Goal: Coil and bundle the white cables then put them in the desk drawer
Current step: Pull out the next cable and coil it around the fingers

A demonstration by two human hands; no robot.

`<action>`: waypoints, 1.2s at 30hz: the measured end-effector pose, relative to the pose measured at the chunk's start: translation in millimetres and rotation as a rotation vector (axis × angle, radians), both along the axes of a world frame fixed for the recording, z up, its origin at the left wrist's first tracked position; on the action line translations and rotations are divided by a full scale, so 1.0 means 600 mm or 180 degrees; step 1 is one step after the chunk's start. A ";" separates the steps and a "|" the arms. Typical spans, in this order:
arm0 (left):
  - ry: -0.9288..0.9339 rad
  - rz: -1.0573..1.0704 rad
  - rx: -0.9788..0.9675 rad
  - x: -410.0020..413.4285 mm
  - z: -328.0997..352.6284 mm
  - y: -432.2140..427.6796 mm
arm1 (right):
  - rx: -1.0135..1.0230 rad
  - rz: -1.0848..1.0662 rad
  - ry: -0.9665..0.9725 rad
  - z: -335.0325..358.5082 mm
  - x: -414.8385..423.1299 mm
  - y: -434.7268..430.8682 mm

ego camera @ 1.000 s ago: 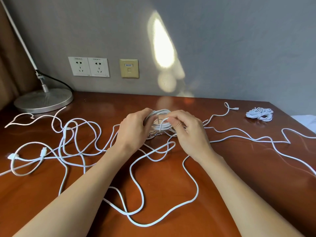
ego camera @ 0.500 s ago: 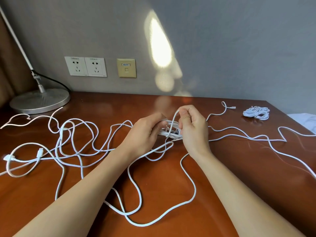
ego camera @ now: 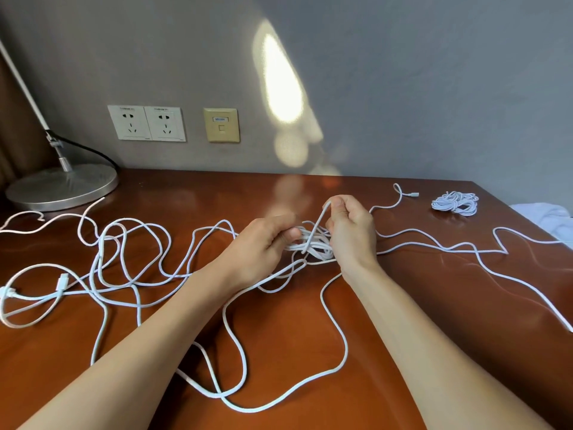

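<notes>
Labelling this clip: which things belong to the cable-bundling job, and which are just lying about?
Job: half-wound white cable coil, held by left hand and right hand; loose white cables; finished white cable bundle, far right.
Lying about: silver round-based desk lamp; white cloth at right edge.

Single view: head-worn wide-angle cam, above the near edge of the desk [ego camera: 279,321], facing forward and down toward the wall [ego camera: 434,88]. Close range. Desk fills the lower half, wall the upper; lamp base [ego camera: 62,187] at far left corner, far right corner in frame.
</notes>
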State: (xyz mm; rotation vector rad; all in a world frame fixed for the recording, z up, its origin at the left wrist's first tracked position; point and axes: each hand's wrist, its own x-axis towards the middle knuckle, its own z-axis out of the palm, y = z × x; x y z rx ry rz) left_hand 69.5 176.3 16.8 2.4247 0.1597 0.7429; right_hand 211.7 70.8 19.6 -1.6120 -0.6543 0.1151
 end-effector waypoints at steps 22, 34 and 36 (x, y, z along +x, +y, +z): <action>0.0211 -0.0290 -0.0215 -0.006 0.008 -0.005 | -0.0270 0.0214 0.0526 0.013 0.018 -0.012; -0.0462 -0.0272 -0.2565 -0.007 0.008 -0.011 | -0.0731 0.0410 -0.0058 0.009 0.023 -0.014; -0.0695 -0.0219 -0.2822 -0.006 0.012 -0.011 | -0.0931 0.0491 -0.0177 0.010 0.022 -0.014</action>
